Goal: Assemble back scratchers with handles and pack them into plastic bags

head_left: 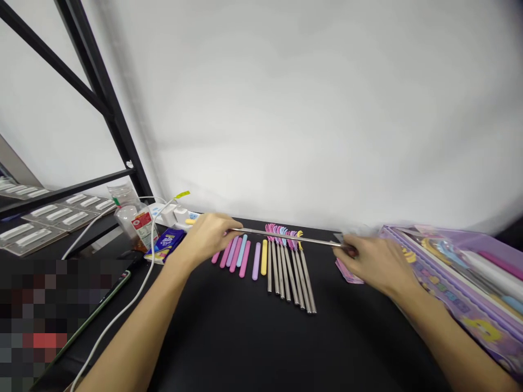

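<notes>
A long, thin telescopic back scratcher (292, 238) stretches level between my two hands. My left hand (210, 234) is closed around its left part, and a yellow handle end pokes out past the fingers. On the other side, my right hand (373, 261) grips the rod; a yellow claw (408, 255) shows beyond it, in line with the rod. Beneath the rod lies a row of metal back scratchers (288, 272) with pink, blue, purple and yellow claws. Left of them are several loose coloured handles (244, 258) in pink, purple, blue and yellow.
A purple printed box (453, 294) holding more claws and rods stands at the right. Pink cards (348, 270) lie near my right hand. At left are a blue packet (169, 239), a clear plastic bottle (128, 218), a white cable (153, 261) and a black metal frame (118, 125).
</notes>
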### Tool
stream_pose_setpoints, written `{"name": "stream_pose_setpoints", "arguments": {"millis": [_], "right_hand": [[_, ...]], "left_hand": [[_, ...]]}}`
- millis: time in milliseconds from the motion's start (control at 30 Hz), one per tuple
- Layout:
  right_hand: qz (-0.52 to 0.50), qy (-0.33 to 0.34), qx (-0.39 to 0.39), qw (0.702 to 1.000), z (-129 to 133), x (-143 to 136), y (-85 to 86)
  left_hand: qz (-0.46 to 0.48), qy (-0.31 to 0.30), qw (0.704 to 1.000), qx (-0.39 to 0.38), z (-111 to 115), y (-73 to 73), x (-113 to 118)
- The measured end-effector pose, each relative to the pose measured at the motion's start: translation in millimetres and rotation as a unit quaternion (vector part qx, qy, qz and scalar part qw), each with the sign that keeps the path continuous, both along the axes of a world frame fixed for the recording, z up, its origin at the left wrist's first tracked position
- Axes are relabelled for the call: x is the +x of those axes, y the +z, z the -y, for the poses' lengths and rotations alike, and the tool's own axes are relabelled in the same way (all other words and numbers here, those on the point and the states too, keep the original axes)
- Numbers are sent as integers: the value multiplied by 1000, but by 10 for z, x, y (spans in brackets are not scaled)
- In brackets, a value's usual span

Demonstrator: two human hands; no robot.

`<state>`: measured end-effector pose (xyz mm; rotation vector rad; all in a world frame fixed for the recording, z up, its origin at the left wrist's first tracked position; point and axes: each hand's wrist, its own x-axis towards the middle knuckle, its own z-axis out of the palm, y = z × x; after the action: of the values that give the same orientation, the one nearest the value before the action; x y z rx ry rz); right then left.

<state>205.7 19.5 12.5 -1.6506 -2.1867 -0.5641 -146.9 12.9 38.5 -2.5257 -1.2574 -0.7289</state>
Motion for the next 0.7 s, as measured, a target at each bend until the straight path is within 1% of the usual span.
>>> {"name": "stream_pose_setpoints", "arguments": {"millis": [67,200,267,333,433,500,533,600,700], "right_hand": [[-8,16,15,1000,61,-68,-8],[-16,53,64,996,182,-382,19],[-9,58,67,996,181,-417,29],[-7,39,61,997,132,-317,30],[-11,-19,44,999,42,-86,39],[-20,-50,35,998,25,-28,51],[-23,-55,28,998,33,-46,55],[-24,-38,12,999,73,-149,54],[-20,11,3,1000,114,-288,36]], "left_hand": [[-10,-10,1000,9,28,-31,125],[-55,-45,995,67,129,-112,530],[-78,-53,992,89,149,-127,614],[-91,-56,990,94,127,-106,560],[-89,-38,991,95,53,-46,352],[-76,-18,992,99,19,-28,261],[-67,-12,992,102,15,-31,251],[-54,-16,993,106,27,-54,292],[-63,-33,992,100,53,-92,380]]}}
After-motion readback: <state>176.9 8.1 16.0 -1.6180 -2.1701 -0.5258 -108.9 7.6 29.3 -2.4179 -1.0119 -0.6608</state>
